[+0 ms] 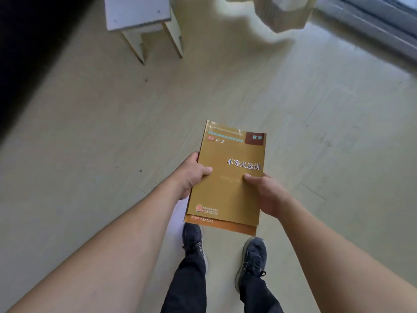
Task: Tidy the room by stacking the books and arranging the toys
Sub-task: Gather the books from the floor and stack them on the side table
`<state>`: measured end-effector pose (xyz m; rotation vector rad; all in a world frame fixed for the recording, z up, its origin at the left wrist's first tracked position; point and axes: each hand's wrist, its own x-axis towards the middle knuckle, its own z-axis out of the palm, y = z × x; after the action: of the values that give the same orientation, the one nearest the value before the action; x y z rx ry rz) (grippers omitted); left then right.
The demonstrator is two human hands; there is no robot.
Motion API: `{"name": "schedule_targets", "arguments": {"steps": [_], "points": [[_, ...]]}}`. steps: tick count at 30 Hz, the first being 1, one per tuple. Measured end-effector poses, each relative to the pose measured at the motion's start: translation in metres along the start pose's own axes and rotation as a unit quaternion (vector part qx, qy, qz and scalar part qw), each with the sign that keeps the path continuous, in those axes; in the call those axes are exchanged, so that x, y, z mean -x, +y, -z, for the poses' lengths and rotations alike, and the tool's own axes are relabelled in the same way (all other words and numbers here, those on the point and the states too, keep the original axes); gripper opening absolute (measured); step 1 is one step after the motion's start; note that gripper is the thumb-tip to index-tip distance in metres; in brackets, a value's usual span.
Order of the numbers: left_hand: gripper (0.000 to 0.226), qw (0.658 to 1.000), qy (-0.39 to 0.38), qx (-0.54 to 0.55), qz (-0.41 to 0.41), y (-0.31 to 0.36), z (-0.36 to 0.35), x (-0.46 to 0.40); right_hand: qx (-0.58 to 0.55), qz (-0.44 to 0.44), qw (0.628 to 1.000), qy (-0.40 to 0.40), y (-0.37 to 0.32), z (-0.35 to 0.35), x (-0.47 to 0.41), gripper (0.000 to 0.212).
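We hold the books (228,177) between both hands, the left hand (191,175) clamped on the spine edge, the right hand (264,193) on the opposite edge, thumbs on the cover. Their long axis points away from us toward the white stool (140,16), well ahead and slightly left, so the left hand is nearer

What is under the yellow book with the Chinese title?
Under the yellow book lies a second, orange-edged book, only its bottom strip showing. Both hands, left hand and right hand, grip the pair. Its cover is hidden.
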<state>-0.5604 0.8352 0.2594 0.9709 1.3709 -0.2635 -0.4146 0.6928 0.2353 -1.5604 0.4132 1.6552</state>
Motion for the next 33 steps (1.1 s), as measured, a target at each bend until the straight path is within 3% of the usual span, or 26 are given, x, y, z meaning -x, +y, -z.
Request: {"name": "schedule_targets", "arguments": {"steps": [3, 6, 12, 16, 19, 26, 33], "points": [[0.007, 0.998, 0.042, 0.024, -0.036, 0.061, 0.024, 0.094, 0.012, 0.039, 0.999, -0.019, -0.058, -0.033, 0.089, 0.026], [0.026, 0.989, 0.114, -0.013, -0.095, 0.102, 0.045, 0.181, 0.035, 0.074, 0.996, -0.042, -0.103, -0.07, 0.178, 0.031], [0.026, 0.964, 0.195, 0.011, -0.182, 0.143, 0.083, 0.275, 0.09, 0.13, 0.987, -0.04, -0.15, -0.131, 0.273, 0.026], [0.017, 0.952, 0.235, 0.062, -0.185, 0.156, 0.12, 0.296, 0.228, 0.122, 0.966, 0.019, -0.153, -0.179, 0.291, 0.028], [0.02, 0.949, 0.226, 0.109, -0.193, 0.19, 0.173, 0.298, 0.264, 0.164, 0.949, 0.052, -0.183, -0.232, 0.3, 0.02], [0.017, 0.951, 0.202, 0.151, -0.18, 0.246, 0.257, 0.295, 0.28, 0.311, 0.904, 0.089, -0.259, -0.328, 0.311, 0.027], [0.021, 0.936, 0.266, 0.151, -0.175, 0.295, 0.308, 0.272, 0.249, 0.318, 0.911, 0.078, -0.314, -0.389, 0.283, 0.028]]}}
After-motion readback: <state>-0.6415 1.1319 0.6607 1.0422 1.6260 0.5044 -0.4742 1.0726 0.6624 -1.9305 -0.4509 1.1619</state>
